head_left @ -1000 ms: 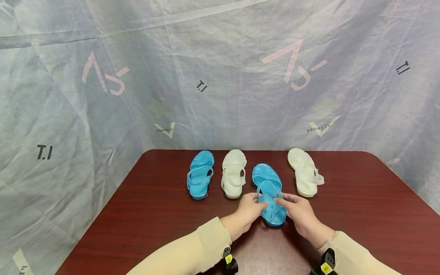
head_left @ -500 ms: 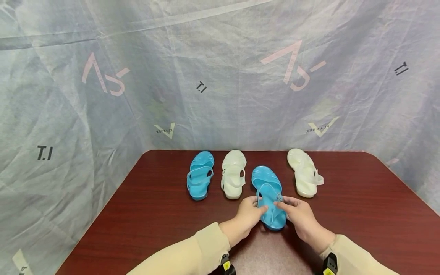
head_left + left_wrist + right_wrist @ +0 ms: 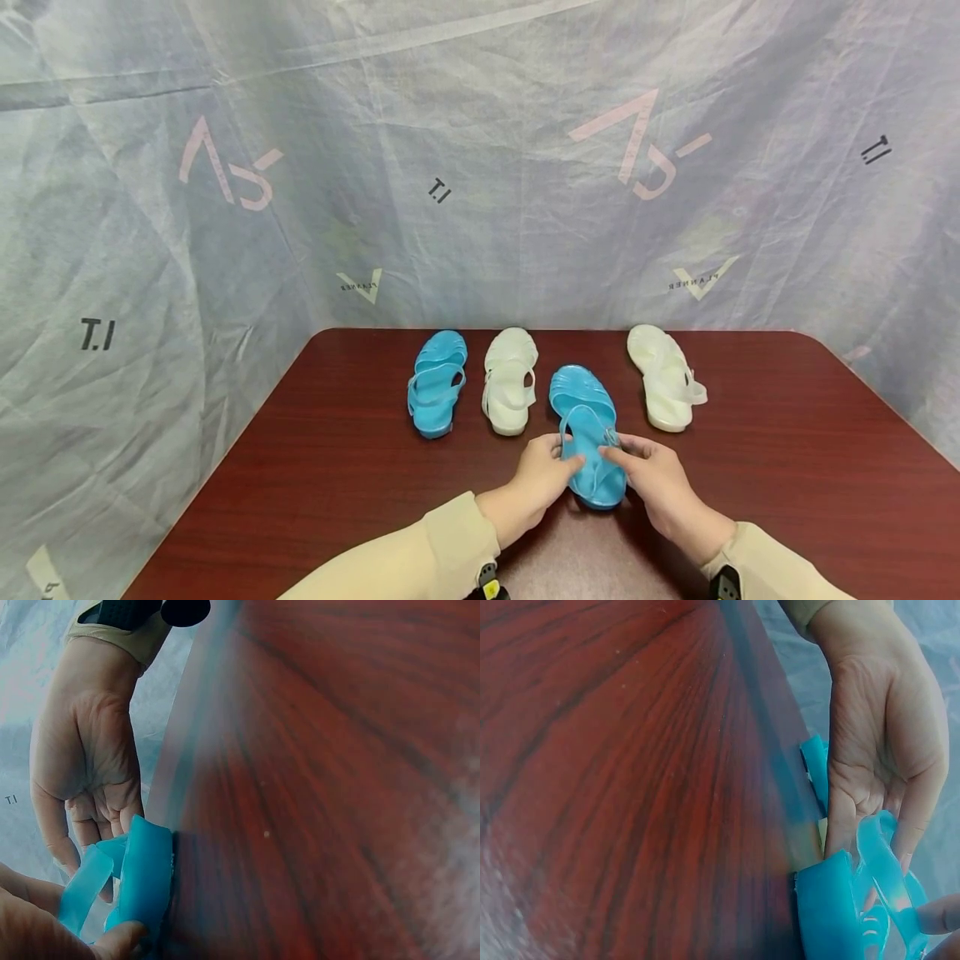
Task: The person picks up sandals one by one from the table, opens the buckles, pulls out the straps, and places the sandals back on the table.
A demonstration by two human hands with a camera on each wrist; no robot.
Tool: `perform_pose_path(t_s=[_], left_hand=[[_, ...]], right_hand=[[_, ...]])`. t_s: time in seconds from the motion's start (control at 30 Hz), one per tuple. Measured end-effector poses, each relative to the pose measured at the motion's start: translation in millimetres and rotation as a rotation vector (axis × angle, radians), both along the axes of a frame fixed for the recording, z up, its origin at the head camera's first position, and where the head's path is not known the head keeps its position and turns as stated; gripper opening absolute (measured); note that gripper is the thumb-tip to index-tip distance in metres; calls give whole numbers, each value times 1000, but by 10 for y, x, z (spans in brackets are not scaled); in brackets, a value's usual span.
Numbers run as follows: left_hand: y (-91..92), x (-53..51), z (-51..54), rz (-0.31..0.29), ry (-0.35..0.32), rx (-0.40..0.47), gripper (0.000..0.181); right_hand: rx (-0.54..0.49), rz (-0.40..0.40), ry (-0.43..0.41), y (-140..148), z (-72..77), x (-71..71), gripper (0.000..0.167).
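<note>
I see left hand and right hand gripping glossy blue sandal; wood-grained table beneath it, creased fabric behind.

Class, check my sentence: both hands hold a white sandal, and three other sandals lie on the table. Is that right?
Not quite: the sandal held by the left hand and the right hand is blue, not white, as the head view shows. Three other sandals do lie on the table.
</note>
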State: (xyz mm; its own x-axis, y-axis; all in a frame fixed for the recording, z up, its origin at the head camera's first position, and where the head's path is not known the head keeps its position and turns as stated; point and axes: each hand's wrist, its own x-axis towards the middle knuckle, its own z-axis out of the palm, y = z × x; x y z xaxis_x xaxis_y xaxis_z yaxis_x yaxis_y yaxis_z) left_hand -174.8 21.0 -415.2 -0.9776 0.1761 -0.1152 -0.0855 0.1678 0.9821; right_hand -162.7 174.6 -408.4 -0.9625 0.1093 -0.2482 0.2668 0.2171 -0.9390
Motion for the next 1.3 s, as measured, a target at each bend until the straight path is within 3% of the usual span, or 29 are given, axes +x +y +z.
perform_pose_path(t_s=[0.43,0.63,0.73,0.8,0.9,1.13,1.23,1.3], left_hand=[[-5,51,-30,-13,0,17,36],[-28,13,64,-57,3,-132,47],[-32,-41,135,-78,15,-228,63],[-31,-80,180,-100,62,-287,71],[-35,-155,235,-150,184,-389,77],[-26,-301,300,-357,525,-639,64],[0,-343,295,-421,635,-773,56],[34,-372,282,-440,674,-826,48]], right_hand=[[19,2,6,-8,-4,72,53],[63,41,43,-3,-16,57,55],[78,78,48,28,-21,51,60],[74,91,36,63,-26,56,62],[84,117,34,121,-21,57,62],[200,185,117,248,9,71,60],[167,176,111,282,3,82,57],[133,157,100,305,-4,92,53]])
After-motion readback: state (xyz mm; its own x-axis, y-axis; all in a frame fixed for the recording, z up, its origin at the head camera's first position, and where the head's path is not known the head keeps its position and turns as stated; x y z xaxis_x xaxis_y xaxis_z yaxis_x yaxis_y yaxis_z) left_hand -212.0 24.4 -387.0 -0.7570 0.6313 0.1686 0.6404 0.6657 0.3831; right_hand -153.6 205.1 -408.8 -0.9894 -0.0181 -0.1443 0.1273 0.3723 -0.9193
